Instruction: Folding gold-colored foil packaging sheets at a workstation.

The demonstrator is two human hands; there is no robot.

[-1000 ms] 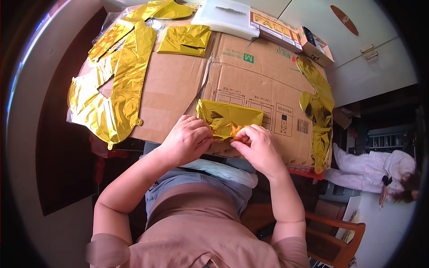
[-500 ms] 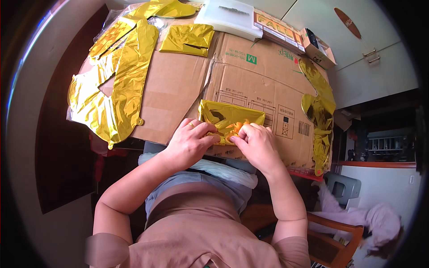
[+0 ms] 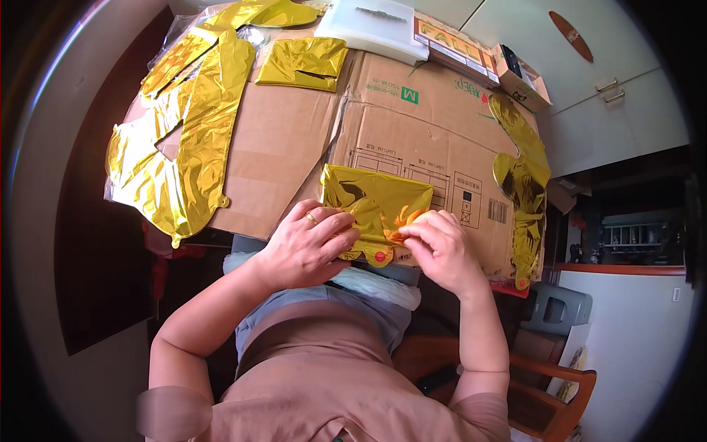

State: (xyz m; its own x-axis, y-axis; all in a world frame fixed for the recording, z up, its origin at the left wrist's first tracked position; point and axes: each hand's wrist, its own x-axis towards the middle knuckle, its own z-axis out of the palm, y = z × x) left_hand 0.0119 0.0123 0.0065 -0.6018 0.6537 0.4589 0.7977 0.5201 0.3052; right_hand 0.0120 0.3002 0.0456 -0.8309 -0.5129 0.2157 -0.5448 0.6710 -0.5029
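Observation:
A folded gold foil balloon (image 3: 375,188) lies flat at the near edge of the cardboard, between my hands. My left hand (image 3: 313,243), with a ring on one finger, curls closed over the balloon's lower left part. At its lower right edge my right hand (image 3: 445,254) pinches the foil, where orange reflections show. A rounded tab (image 3: 379,256) with a red dot sticks out toward me between the hands. Both thumbs and the gripped foil are partly hidden by my fingers.
Flattened cardboard (image 3: 287,140) covers the table. Larger gold foil balloons lie at the left (image 3: 199,147) and right (image 3: 526,191); a folded foil piece (image 3: 305,62) lies farther back. A white plastic box (image 3: 368,29) and an open carton (image 3: 523,81) stand behind. A wooden chair (image 3: 582,390) stands lower right.
My right hand has moved slightly right and down, and my hands are farther apart. The tab with the red dot now shows. Pale lilac cloth at the lower right has left view.

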